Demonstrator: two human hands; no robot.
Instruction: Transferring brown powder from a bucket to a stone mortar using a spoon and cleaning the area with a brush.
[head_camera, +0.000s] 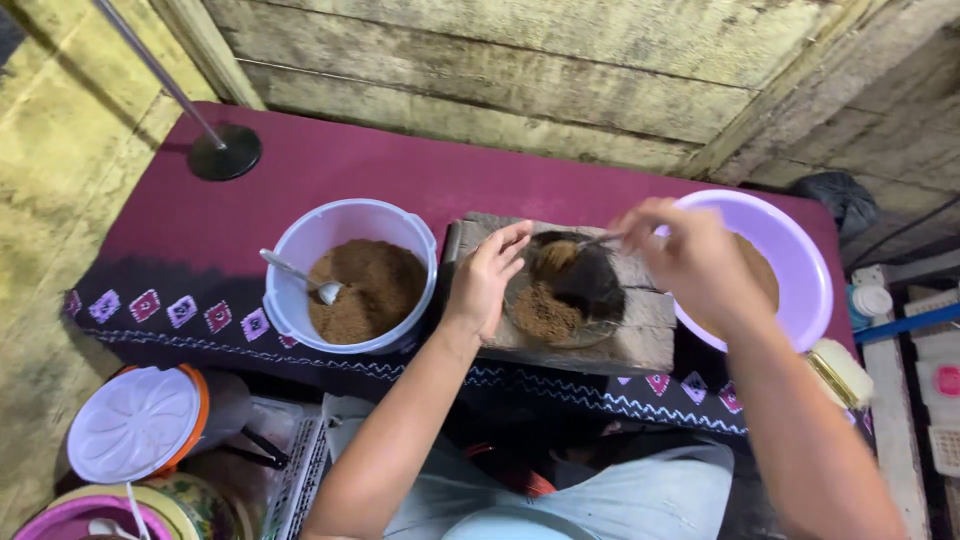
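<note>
Brown powder (368, 285); two tubs, one bowl (560, 300)

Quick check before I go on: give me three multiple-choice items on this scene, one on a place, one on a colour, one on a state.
1. Where does the spoon lie?
A. in the white bucket
B. on the wooden block
C. on the floor

2. What colour is the basin on the right?
A. green
B. lilac
C. black

3. The right hand is
A. flat on the cloth
B. empty at the side
C. pinched on a thin tool above the glass bowl

Answers:
1 A, it rests on the brown powder.
2 B, its rim is lilac.
3 C, fingers grip the tool; the left hand steadies the bowl.
</note>
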